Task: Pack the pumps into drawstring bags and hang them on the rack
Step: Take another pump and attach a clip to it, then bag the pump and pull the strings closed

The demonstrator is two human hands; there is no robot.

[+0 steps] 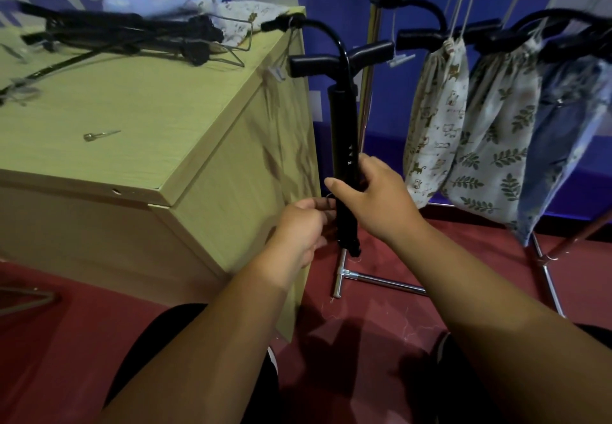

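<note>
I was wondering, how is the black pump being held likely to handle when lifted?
The pump has a straight barrel, so probably stiff. Its hose arcs away freely and may flop. The wide T-handle likely makes it top-heavy.

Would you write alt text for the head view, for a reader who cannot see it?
The right hand grips a black hand pump upright beside a wooden cabinet, the left hand at its lower end. Three drawstring bags hang on the rack.

pump (344, 132), small white marks, unreadable
</note>
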